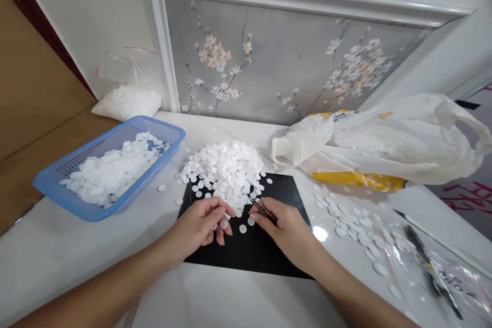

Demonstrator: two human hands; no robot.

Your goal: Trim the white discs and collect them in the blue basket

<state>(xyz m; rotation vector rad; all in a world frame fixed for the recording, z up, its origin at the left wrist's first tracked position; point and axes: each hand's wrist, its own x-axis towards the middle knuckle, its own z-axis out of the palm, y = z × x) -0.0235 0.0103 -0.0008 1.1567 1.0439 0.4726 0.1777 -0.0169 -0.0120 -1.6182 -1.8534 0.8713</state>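
Observation:
A heap of small white round discs (230, 166) rises at the back of a black mat (253, 256), with loose discs scattered at its edges. In front of the heap, my left hand (202, 220) is curled palm inward, its thumb and forefinger close together, and a few discs show at its fingers. My right hand (286, 225) grips dark pointed tweezers (264, 210), whose tips reach the heap's lower right edge. Between the hands, single discs lie on the mat. Whether the tweezer tips hold a disc is too small to tell.
To the left stands a blue plastic basket (148, 177) of discs, with a clear bag (128, 100) of white pieces behind it. A white-and-yellow plastic bag (369, 148) lies at the right. Nearer are loose discs, a clear zip bag (407, 261) and a black pen-like tool (421, 246).

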